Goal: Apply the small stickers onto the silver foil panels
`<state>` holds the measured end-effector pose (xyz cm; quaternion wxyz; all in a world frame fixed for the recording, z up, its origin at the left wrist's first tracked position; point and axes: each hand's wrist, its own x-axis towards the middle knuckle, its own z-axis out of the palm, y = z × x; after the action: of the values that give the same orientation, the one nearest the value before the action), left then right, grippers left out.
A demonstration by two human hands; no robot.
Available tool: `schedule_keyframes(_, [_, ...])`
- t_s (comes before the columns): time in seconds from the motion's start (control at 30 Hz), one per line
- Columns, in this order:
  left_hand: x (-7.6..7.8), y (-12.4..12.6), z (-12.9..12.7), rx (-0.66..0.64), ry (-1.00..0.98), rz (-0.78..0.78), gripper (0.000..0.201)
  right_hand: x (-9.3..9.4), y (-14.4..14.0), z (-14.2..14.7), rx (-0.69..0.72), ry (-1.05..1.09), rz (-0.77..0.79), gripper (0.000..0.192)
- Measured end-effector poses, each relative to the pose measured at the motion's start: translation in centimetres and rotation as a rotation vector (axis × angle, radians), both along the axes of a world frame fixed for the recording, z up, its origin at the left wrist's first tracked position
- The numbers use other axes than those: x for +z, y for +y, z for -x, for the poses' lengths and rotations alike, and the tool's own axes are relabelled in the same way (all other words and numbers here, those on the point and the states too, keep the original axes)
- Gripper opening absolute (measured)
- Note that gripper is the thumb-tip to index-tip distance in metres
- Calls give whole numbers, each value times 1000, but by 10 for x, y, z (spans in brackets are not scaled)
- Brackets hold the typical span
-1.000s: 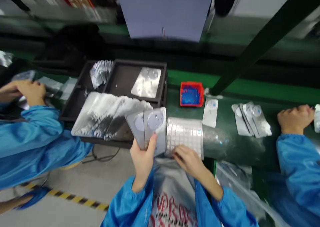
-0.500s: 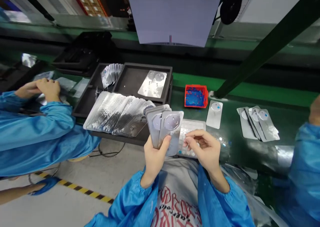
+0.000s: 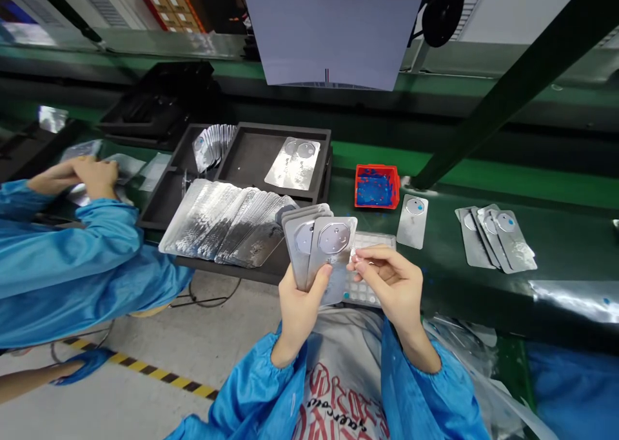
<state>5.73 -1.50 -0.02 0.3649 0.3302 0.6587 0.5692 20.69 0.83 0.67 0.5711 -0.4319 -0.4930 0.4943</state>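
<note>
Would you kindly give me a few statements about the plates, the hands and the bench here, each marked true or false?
1. The left hand holds a fanned stack of silver plates. True.
2. The right hand rests flat on the red bin. False: it is raised beside the stack, fingertips pinched together.
3. A single plate lies just right of the red bin. True.
4. The black tray holds no plates. False: many lie fanned in it.

sticker sheet half behind right hand, stickers indistinct
</note>
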Motion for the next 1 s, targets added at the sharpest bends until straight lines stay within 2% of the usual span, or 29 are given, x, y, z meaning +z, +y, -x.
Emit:
schedule_keyframes(0.13, [0, -1, 0, -2, 7, -1, 30, 2, 1, 2, -33, 23, 57, 21])
schedule_keyframes(0.3, [0, -2, 0, -7, 11, 1, 30, 10, 5, 4, -52, -3, 68, 16])
schedule_keyframes(0.53, [0, -2, 1, -8, -5, -18, 28, 11, 7, 5, 22, 85, 149, 21])
schedule_keyframes(0.67, [0, 1, 3, 11, -10, -24, 27, 11, 7, 4, 59, 107, 158, 28])
schedule_keyframes(0.87, [-2, 2, 3, 7, -15, -28, 27, 16, 10, 2, 35, 48, 90, 20])
schedule_keyframes(1.0, [-2, 0, 1, -1, -24, -47, 25, 18, 13, 2, 33, 27, 139, 26])
